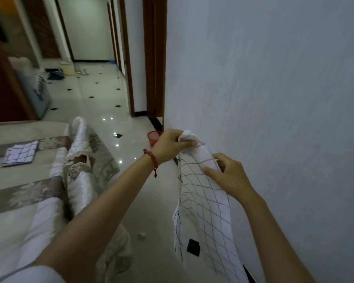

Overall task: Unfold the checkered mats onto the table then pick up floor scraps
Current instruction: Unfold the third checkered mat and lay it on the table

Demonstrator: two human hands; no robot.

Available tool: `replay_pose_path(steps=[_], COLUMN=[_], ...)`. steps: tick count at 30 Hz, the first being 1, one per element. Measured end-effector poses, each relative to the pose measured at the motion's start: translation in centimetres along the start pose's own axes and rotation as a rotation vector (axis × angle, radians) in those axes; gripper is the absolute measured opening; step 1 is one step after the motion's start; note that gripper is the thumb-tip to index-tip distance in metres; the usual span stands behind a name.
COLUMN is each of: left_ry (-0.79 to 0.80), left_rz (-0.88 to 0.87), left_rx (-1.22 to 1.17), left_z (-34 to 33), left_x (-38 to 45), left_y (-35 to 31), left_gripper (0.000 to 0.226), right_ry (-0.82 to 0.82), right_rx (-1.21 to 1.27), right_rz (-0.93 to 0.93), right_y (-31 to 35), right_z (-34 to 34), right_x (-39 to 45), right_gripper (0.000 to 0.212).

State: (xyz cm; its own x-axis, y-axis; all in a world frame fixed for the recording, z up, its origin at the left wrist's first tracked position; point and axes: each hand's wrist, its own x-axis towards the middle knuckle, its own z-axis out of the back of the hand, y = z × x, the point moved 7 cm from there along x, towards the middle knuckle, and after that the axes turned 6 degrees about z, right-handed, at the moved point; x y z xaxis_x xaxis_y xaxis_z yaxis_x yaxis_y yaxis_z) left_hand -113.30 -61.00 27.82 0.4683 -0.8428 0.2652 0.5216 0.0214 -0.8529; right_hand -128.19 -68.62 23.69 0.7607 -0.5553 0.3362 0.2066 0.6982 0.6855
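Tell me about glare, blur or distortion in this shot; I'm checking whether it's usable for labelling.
Head view: wide-angle distortion bends the door frame and tilts the wall; small bright glare spots dot the glossy floor; the tablecloth at lower left is smeared; lighting is dim and soft; the checkered mat held by the left hand and right hand stays fairly readable.

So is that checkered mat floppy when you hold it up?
Probably yes. The mat hangs limp and twisted below the left hand and right hand, so it looks soft like cloth. It seems light too, since fingertip pinches hold it. Laid down, it would likely wrinkle unless smoothed.
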Motion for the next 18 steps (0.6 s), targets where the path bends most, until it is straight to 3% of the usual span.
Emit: replay_pose_path(steps=[3, 8, 11, 18], left_ry=[-0.189, -0.514, -0.684, -1.017], left_rz=[0.025, 0.102, 0.175, 0.293], left_rx=[0.022, 0.059, 0.004, -0.005], left_z=[4.4, 11.4, 15.4, 25.1], left_x=[1.7, 1.9, 0.1, -7.3], left_y=[1.0, 2.4, 3.5, 6.6], left_gripper=[0.016, 0.008, 0.014, 0.016], right_ry=[0.128, 0.328, 0.450, 0.520], right_rx=[0.088, 0.137, 0.103, 0.134], right_rz=[0.018, 0.047, 0.109, 0.238], right_y=[-2.0, -4.4, -4.4, 1.2], right_z=[-2.3, -6.5, -9.7, -17.1], right_x=[3.5, 9.3, 12.0, 18.3], right_gripper=[0.008, 0.018, 0.036, 0.028])
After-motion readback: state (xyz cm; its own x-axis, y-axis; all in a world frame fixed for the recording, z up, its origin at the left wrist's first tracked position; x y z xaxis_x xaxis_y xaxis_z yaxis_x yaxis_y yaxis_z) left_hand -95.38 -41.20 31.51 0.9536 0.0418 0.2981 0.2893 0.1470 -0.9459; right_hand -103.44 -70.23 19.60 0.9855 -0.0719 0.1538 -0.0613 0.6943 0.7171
